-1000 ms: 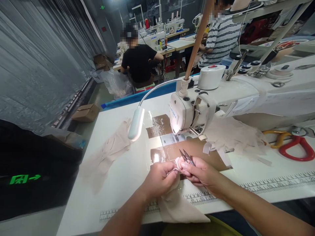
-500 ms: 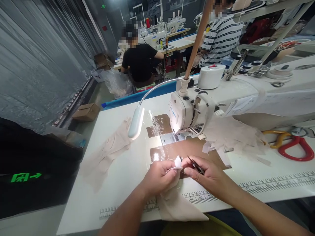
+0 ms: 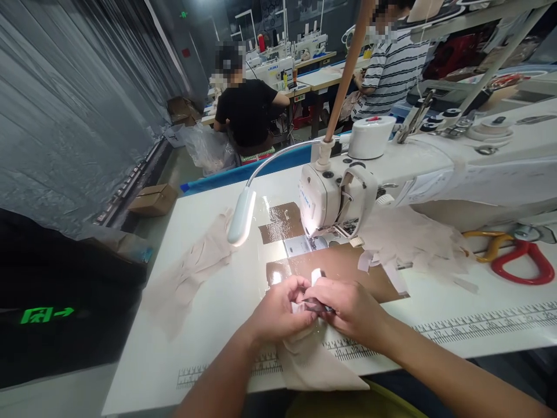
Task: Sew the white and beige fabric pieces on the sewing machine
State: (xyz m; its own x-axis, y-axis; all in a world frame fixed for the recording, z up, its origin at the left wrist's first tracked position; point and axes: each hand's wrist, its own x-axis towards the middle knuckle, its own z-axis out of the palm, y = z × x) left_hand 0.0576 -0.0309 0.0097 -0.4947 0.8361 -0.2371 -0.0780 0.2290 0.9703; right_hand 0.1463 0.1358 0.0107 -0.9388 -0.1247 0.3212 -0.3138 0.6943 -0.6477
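Note:
My left hand (image 3: 282, 310) pinches a pale beige piece of fabric (image 3: 317, 368), whose loose end hangs down over the table's front edge. Small dark thread snips (image 3: 316, 305) are held in my right hand (image 3: 354, 310), their tips pointing left at the fabric between my two hands. A folded white end of the cloth sticks up above my fingers. Both hands are close together in front of the sewing machine (image 3: 324, 203), over the brown plate around its needle area. My fingers partly hide the snips and the gripped cloth.
Beige fabric pieces (image 3: 195, 261) lie on the left of the white table; another pile (image 3: 413, 244) lies right of the needle. Red-handled scissors (image 3: 522, 264) rest at the far right. A lamp (image 3: 242, 216) hangs over the table. Two people work at machines beyond.
My right hand has moved left and turned inward, bringing the snips up to the fabric in my left hand. The left hand has shifted slightly and keeps its hold.

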